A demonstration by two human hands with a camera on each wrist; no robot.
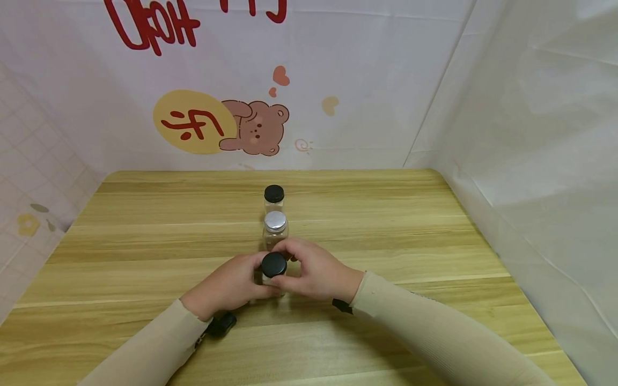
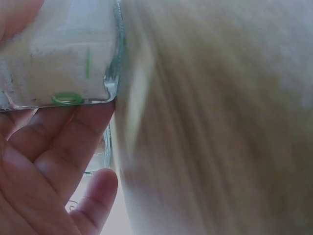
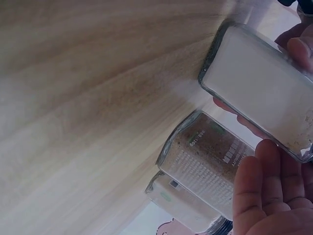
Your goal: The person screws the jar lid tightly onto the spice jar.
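A square glass spice jar (image 1: pixel 273 265) with a black lid and pale powder inside stands between both hands at the front of a row. The left hand (image 1: pixel 226 283) grips its left side, thumb towards the near face and fingers round the far face. From the other side the right hand (image 1: pixel 316 272) holds the jar near its top, thumb just under the lid and fingers curving behind it. Green print marks the glass (image 2: pixel 68 81) in the left wrist view. Right behind it is a silver-lidded jar (image 1: pixel 276 221) with brown, grainy contents. A second black-lidded jar (image 1: pixel 274 194) is farthest back.
A wood-grain table (image 1: pixel 145 230) bears the row of jars along its middle. White printed sheets hang behind it (image 1: pixel 367 75) and at both sides. A black wrist device (image 1: pixel 223 324) is strapped under the left forearm, another under the right sleeve.
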